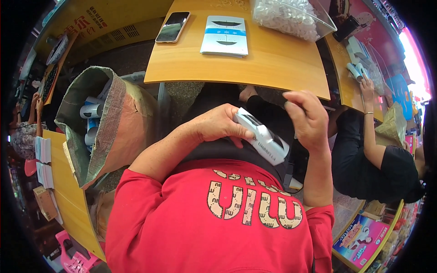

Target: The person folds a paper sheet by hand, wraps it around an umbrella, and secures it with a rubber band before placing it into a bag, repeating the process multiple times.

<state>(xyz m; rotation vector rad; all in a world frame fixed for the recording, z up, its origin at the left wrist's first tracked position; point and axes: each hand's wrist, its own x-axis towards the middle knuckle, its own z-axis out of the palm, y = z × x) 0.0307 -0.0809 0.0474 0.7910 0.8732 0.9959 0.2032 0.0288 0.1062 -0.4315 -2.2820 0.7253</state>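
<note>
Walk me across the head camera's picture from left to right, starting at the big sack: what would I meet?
Big sack, phone, the wearer's left hand, the white packet it holds, the wearer's right hand, another person's hand.

Left arm: the bare left forearm (166, 144) slants up and inward from a red cloth sleeve (139, 191).
Left wrist: slightly bent, above the waist.
Left hand (222, 123): back turned up, thumb and fingers closed in a grip.
Right arm: the bare right forearm (317, 177) stands nearly upright.
Right hand (309, 116): raised, well apart from the left, fingers curled inward; whether thumb and index tip meet is unclear.
</note>
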